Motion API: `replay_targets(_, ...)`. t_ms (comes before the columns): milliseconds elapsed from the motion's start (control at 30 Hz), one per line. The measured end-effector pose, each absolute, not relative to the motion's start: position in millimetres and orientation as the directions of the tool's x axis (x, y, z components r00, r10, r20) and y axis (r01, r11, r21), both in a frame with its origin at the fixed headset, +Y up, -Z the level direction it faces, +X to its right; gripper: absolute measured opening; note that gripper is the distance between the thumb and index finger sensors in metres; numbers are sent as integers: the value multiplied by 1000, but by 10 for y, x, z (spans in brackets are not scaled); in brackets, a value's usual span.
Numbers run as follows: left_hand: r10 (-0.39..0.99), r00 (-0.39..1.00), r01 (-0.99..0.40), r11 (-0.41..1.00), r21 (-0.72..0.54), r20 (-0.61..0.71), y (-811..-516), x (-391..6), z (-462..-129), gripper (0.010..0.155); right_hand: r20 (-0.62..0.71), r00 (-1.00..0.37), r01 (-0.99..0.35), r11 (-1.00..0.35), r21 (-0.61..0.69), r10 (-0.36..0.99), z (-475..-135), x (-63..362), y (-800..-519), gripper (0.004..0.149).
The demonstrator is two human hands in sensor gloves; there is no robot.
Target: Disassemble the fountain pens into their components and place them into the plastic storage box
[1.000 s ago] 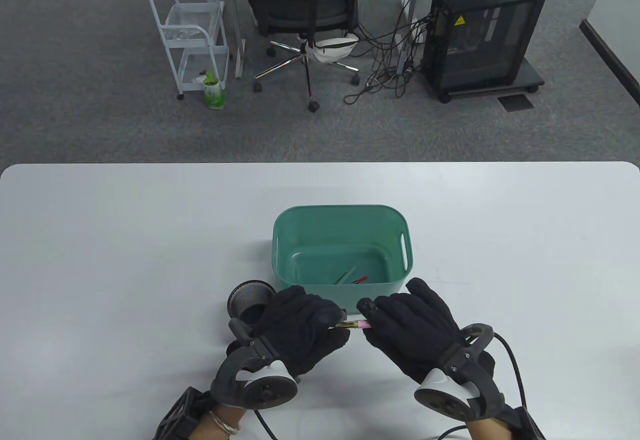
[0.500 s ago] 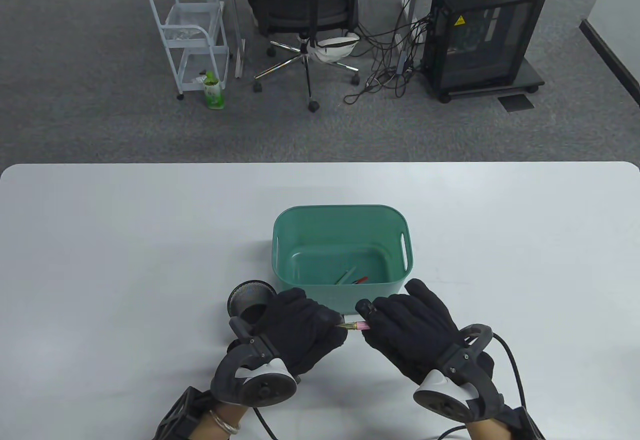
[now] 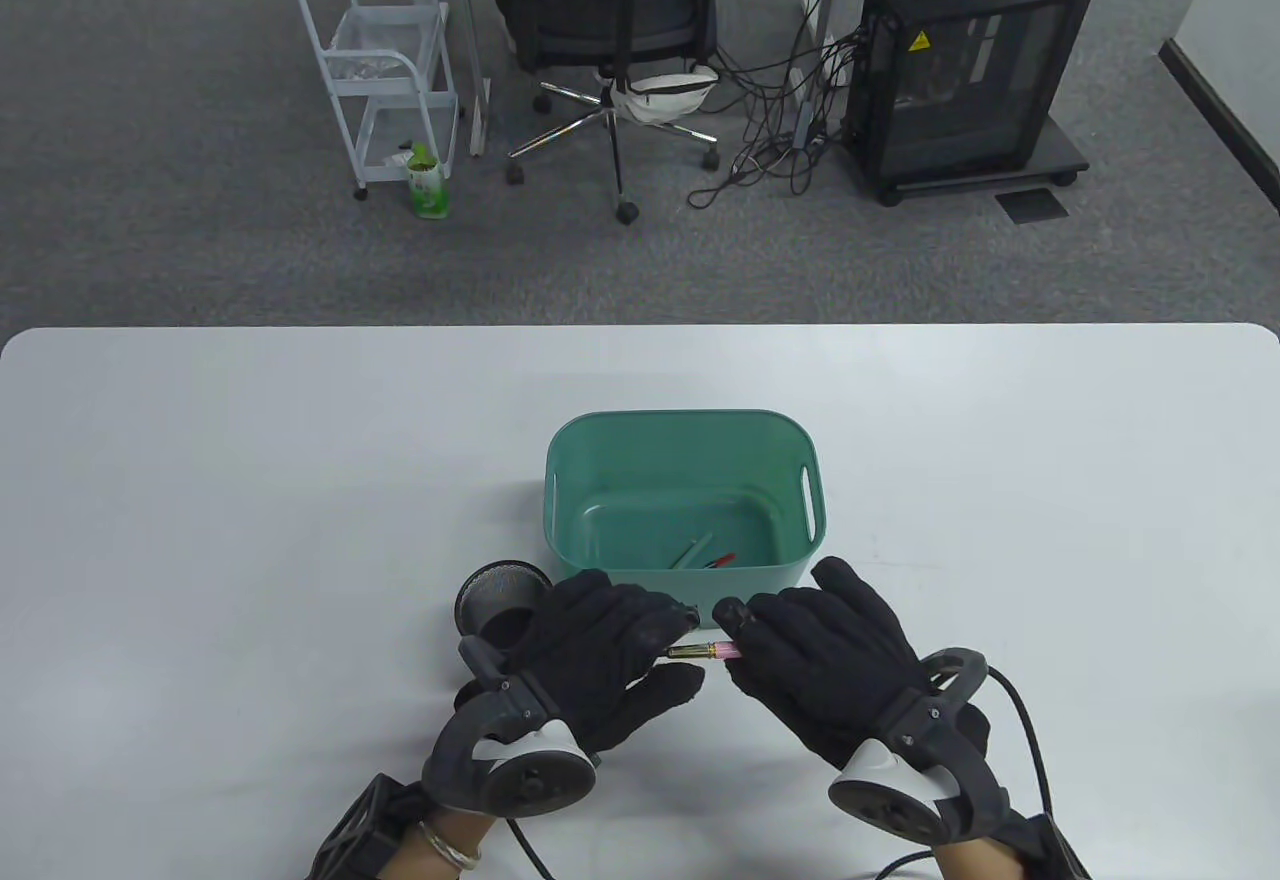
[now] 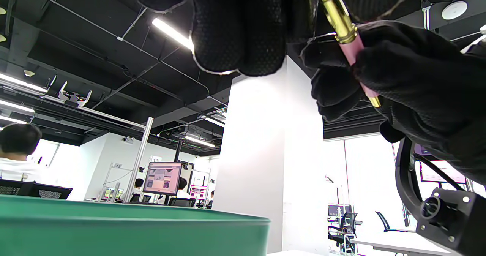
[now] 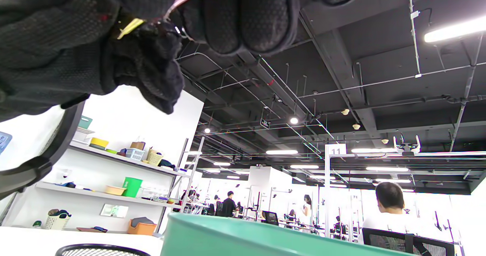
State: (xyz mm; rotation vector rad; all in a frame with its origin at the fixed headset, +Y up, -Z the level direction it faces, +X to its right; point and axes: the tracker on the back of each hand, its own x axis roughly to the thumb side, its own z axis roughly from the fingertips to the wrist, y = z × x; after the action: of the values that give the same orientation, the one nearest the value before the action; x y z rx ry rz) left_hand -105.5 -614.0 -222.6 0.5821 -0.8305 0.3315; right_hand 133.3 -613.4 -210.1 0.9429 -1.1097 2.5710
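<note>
The storage box sits mid-table, what look like pen parts inside, mesh cup at its near-left corner.

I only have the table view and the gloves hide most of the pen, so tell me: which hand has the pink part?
Observer: In the left wrist view, the right hand pinches the pink section.
Operator: And the left hand?
Observer: The left hand has its fingers around the gold metal part above the pink.
Operator: Anything past the right hand's grip?
Observer: Yes, a small gold tip pokes out below its fingers.
Operator: Where is the box from there?
Observer: The green box rim fills the bottom of both wrist views, below the hands.
</note>
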Motion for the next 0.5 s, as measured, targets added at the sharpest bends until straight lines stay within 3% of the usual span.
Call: replay_targets(500,30,646,-473,800,369,763,-6143,-1030,-2203,45,619,-781,-398,-702,-590,-78,-2103,1336,-6134,45)
